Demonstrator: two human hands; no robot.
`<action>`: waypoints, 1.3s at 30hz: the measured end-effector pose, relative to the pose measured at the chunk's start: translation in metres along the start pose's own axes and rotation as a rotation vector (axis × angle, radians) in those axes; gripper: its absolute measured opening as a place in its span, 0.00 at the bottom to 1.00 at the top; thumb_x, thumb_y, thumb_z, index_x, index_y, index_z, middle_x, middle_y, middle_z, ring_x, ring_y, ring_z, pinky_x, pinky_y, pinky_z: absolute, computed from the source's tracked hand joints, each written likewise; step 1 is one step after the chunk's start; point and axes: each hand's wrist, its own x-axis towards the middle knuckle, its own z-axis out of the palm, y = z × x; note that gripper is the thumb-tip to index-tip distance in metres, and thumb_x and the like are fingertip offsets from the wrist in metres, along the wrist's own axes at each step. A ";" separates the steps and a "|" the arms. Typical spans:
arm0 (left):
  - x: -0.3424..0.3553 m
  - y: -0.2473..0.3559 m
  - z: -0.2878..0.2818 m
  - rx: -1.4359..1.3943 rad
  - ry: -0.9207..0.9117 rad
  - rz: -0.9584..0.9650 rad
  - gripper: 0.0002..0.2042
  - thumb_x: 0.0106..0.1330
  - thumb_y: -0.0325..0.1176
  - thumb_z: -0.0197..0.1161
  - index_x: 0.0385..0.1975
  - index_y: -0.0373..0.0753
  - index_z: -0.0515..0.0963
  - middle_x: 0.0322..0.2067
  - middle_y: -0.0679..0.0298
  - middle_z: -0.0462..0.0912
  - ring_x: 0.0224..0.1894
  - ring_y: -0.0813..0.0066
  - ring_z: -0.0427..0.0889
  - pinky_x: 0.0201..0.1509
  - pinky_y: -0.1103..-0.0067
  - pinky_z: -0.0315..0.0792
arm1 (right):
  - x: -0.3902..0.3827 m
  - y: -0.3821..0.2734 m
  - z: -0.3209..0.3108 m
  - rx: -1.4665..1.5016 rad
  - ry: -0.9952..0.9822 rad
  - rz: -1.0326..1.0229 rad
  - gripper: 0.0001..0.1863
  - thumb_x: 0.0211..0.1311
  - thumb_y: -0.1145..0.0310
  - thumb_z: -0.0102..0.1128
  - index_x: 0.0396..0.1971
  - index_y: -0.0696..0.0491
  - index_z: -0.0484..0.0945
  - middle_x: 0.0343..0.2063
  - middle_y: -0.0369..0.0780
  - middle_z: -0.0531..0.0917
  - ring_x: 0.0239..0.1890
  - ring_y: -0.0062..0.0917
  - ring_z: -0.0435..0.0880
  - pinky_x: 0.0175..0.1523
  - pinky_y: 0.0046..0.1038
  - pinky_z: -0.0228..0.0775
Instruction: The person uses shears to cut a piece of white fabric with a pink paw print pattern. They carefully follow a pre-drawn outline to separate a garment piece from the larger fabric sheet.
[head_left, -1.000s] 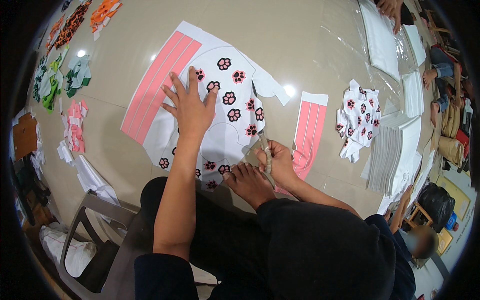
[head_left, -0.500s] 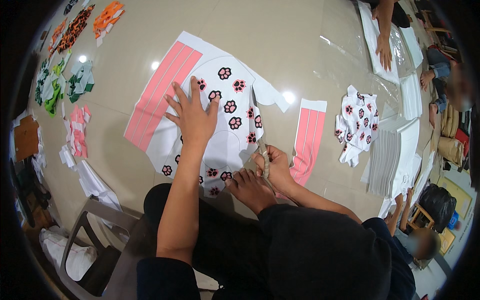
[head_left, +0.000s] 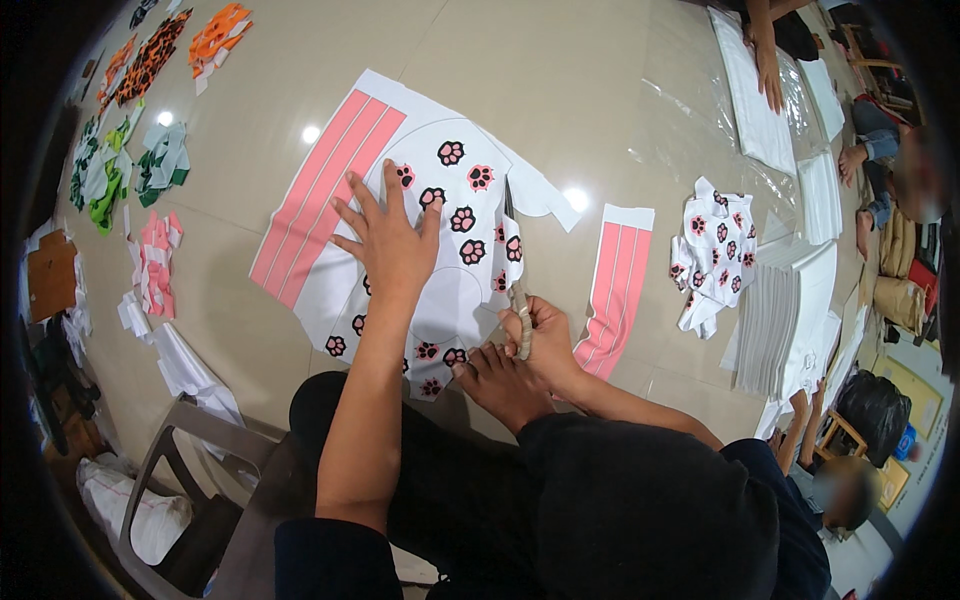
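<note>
A white cloth piece (head_left: 455,190) with pink and black paw prints and a pink striped band lies flat on the tiled floor. My left hand (head_left: 392,240) presses on it, fingers spread. In my right hand (head_left: 550,345) is a pair of scissors (head_left: 522,325) with wrapped handles; the blades point away from me, along the cloth's right edge, where a narrow printed strip stands beside them. My bare foot (head_left: 505,388) rests at the cloth's near edge, next to the right hand. Part of the cloth is hidden under my left forearm.
A pink striped strip (head_left: 618,285) and a pile of paw-print pieces (head_left: 715,250) lie to the right, before stacked white sheets (head_left: 790,310). Coloured scraps (head_left: 160,160) are heaped at left, near a plastic chair (head_left: 215,440). Another person's hand (head_left: 768,80) touches white material at far right.
My right hand has shifted slightly left with the scissors, whose handles look closer together. The cloth has moved very slightly; my left hand stays spread on it.
</note>
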 end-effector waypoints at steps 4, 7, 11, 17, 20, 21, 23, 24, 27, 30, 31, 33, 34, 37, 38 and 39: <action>-0.002 0.000 -0.001 -0.002 -0.001 -0.010 0.44 0.77 0.59 0.64 0.88 0.51 0.55 0.86 0.33 0.38 0.84 0.12 0.32 0.74 0.17 0.38 | -0.001 0.001 0.006 0.020 0.004 -0.008 0.11 0.75 0.70 0.74 0.37 0.57 0.79 0.24 0.33 0.82 0.18 0.14 0.78 0.24 0.20 0.68; -0.003 0.001 -0.001 -0.004 -0.006 -0.024 0.45 0.77 0.60 0.64 0.88 0.50 0.55 0.86 0.33 0.38 0.84 0.12 0.32 0.73 0.16 0.38 | -0.003 -0.001 0.009 0.017 0.007 0.008 0.11 0.75 0.70 0.73 0.38 0.58 0.79 0.24 0.34 0.82 0.19 0.15 0.78 0.24 0.21 0.69; -0.006 0.002 0.000 -0.006 -0.008 -0.036 0.45 0.77 0.60 0.63 0.88 0.48 0.54 0.86 0.32 0.37 0.84 0.12 0.32 0.73 0.16 0.38 | -0.004 -0.002 0.014 0.065 -0.009 0.011 0.11 0.74 0.70 0.74 0.39 0.58 0.78 0.24 0.34 0.82 0.19 0.16 0.79 0.25 0.22 0.70; -0.009 0.004 -0.001 -0.005 -0.030 -0.052 0.46 0.78 0.59 0.63 0.88 0.46 0.52 0.86 0.31 0.35 0.83 0.10 0.31 0.73 0.16 0.38 | -0.003 -0.002 0.020 0.098 0.014 0.027 0.12 0.74 0.69 0.75 0.38 0.58 0.78 0.24 0.34 0.82 0.19 0.16 0.79 0.25 0.22 0.70; -0.011 0.006 -0.001 -0.007 -0.028 -0.051 0.46 0.78 0.59 0.63 0.88 0.45 0.52 0.86 0.32 0.35 0.83 0.10 0.31 0.72 0.16 0.37 | -0.001 -0.003 0.023 0.098 0.024 0.016 0.12 0.73 0.68 0.76 0.37 0.57 0.79 0.25 0.34 0.82 0.19 0.16 0.79 0.25 0.22 0.70; -0.011 0.006 -0.001 -0.008 -0.029 -0.053 0.46 0.78 0.59 0.63 0.88 0.45 0.51 0.86 0.32 0.35 0.83 0.10 0.31 0.72 0.15 0.37 | -0.001 -0.004 0.024 0.092 0.028 0.021 0.13 0.73 0.68 0.76 0.37 0.57 0.79 0.25 0.34 0.82 0.19 0.16 0.79 0.25 0.22 0.70; -0.012 0.006 -0.001 -0.008 -0.029 -0.058 0.46 0.78 0.59 0.63 0.88 0.45 0.51 0.86 0.31 0.35 0.83 0.09 0.31 0.72 0.15 0.38 | 0.000 -0.005 0.027 0.081 0.035 0.032 0.13 0.73 0.67 0.76 0.37 0.56 0.79 0.26 0.34 0.82 0.19 0.16 0.79 0.25 0.22 0.70; -0.012 0.006 -0.001 -0.009 -0.032 -0.059 0.46 0.78 0.59 0.62 0.88 0.45 0.51 0.86 0.31 0.35 0.83 0.09 0.31 0.72 0.15 0.38 | 0.001 -0.004 0.028 0.081 0.033 0.026 0.13 0.73 0.66 0.76 0.37 0.56 0.79 0.26 0.34 0.82 0.19 0.16 0.79 0.25 0.22 0.70; -0.013 0.007 0.000 -0.011 -0.037 -0.067 0.47 0.77 0.60 0.63 0.89 0.46 0.50 0.85 0.30 0.35 0.83 0.08 0.31 0.72 0.15 0.38 | 0.003 0.001 0.028 0.082 0.037 0.017 0.13 0.73 0.66 0.76 0.37 0.56 0.79 0.26 0.34 0.82 0.20 0.15 0.79 0.25 0.22 0.70; -0.015 0.006 0.002 -0.010 -0.032 -0.087 0.49 0.76 0.60 0.66 0.89 0.48 0.49 0.86 0.31 0.35 0.83 0.09 0.31 0.72 0.15 0.38 | 0.003 0.000 0.033 0.063 0.048 0.024 0.14 0.73 0.65 0.76 0.37 0.56 0.79 0.26 0.33 0.82 0.20 0.15 0.79 0.25 0.22 0.70; -0.017 0.007 0.001 -0.016 -0.037 -0.091 0.49 0.75 0.60 0.66 0.89 0.48 0.49 0.86 0.31 0.35 0.83 0.09 0.31 0.72 0.15 0.38 | 0.003 -0.001 0.034 0.043 0.052 0.021 0.14 0.73 0.65 0.76 0.38 0.56 0.79 0.26 0.33 0.82 0.20 0.15 0.80 0.25 0.22 0.70; -0.018 0.007 -0.001 -0.020 -0.049 -0.096 0.49 0.75 0.60 0.66 0.89 0.47 0.49 0.85 0.30 0.34 0.82 0.08 0.30 0.72 0.15 0.38 | 0.002 -0.003 0.038 0.032 0.053 0.020 0.14 0.73 0.65 0.76 0.38 0.57 0.79 0.25 0.33 0.82 0.21 0.15 0.80 0.25 0.22 0.70; -0.019 0.008 -0.002 -0.020 -0.060 -0.098 0.49 0.75 0.60 0.66 0.89 0.47 0.48 0.85 0.29 0.34 0.82 0.07 0.30 0.71 0.15 0.38 | 0.002 -0.004 0.037 0.038 0.054 0.024 0.14 0.73 0.65 0.76 0.38 0.57 0.79 0.25 0.33 0.82 0.21 0.15 0.79 0.25 0.22 0.70; -0.019 0.011 -0.003 -0.022 -0.079 -0.109 0.50 0.76 0.59 0.66 0.89 0.46 0.47 0.85 0.28 0.33 0.82 0.07 0.29 0.71 0.15 0.38 | 0.002 -0.004 0.040 0.057 0.058 0.013 0.13 0.74 0.65 0.75 0.38 0.57 0.79 0.25 0.33 0.82 0.20 0.15 0.79 0.25 0.22 0.70; -0.019 0.011 -0.003 -0.024 -0.083 -0.114 0.50 0.76 0.59 0.66 0.89 0.46 0.46 0.85 0.28 0.32 0.82 0.07 0.29 0.71 0.15 0.38 | 0.002 -0.004 0.041 0.063 0.058 0.004 0.13 0.74 0.66 0.75 0.38 0.57 0.79 0.25 0.33 0.82 0.20 0.16 0.79 0.25 0.22 0.70; -0.020 0.011 -0.003 -0.024 -0.091 -0.121 0.50 0.76 0.59 0.65 0.89 0.46 0.46 0.85 0.28 0.32 0.82 0.07 0.28 0.71 0.15 0.38 | 0.001 -0.004 0.041 0.064 0.060 0.018 0.13 0.75 0.66 0.75 0.38 0.57 0.79 0.25 0.34 0.82 0.20 0.16 0.79 0.25 0.22 0.71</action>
